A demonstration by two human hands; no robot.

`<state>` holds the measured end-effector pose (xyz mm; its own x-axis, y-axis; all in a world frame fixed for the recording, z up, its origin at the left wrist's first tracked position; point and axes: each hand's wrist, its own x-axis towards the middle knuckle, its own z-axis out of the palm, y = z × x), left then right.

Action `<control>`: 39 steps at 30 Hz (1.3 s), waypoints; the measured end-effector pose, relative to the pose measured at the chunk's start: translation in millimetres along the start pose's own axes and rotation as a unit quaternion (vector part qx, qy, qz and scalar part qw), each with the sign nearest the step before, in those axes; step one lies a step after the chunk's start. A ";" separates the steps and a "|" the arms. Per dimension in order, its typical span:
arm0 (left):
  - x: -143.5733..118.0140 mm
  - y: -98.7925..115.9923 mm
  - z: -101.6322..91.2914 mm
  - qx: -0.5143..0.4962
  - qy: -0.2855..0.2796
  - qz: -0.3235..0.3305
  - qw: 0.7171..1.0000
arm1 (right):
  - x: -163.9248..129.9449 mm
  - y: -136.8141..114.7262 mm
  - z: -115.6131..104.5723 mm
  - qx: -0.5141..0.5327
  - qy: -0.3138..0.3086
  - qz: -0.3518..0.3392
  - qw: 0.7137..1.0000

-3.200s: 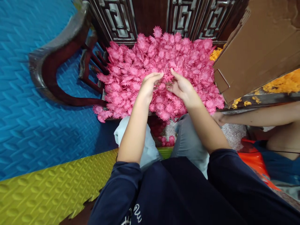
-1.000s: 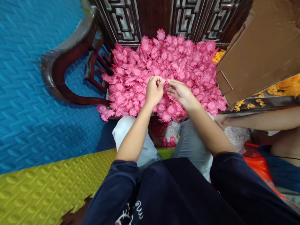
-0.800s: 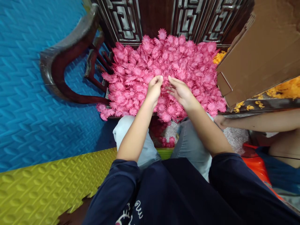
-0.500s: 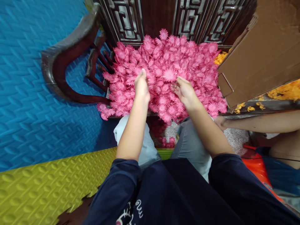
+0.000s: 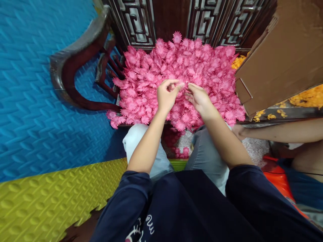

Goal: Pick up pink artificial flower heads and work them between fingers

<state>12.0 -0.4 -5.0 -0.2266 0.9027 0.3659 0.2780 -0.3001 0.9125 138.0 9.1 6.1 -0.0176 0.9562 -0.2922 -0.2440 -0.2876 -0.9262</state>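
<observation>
A thick heap of pink artificial flowers with narrow, pointed petals covers the dark wooden seat before me. My left hand is over the middle of the heap, thumb and forefinger pinched together at a bit of pink. Just to its right, my right hand holds a pink flower by its thumb and fingertips, the other fingers loosely curled. Both sets of fingertips almost meet, and little of the flower between them shows.
A curved wooden armrest bounds the heap on the left, carved lattice panels at the back. On the right leans a cardboard box beside orange petals. Another person's arm reaches in from the right.
My left hand has moved right from the heap to meet my right hand, its fingers closing into a pinch. The flower in my right hand has turned and shows less of its face.
</observation>
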 end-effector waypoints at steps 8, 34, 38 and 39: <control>-1.2 -2.2 3.0 0.044 -0.037 0.024 0.998 | -7.5 -3.2 4.7 -0.025 -0.020 0.001 1.000; 36.3 -7.8 -33.7 -0.097 0.264 -0.203 0.938 | 1.6 -6.8 -10.6 0.001 0.050 0.000 0.999; 27.5 -2.8 -28.6 -0.097 0.207 -0.167 0.959 | -0.6 -5.1 -9.9 -0.001 0.042 0.003 0.999; 21.9 -0.6 -23.9 -0.095 0.168 -0.147 0.970 | -1.7 -4.7 -8.7 -0.003 0.040 0.007 0.999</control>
<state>-15.4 12.2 6.8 -0.5711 0.8154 0.0947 -0.0138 -0.1249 0.9921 147.6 8.4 8.8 0.0562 0.9445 -0.3237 -0.2384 -0.3021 -0.9230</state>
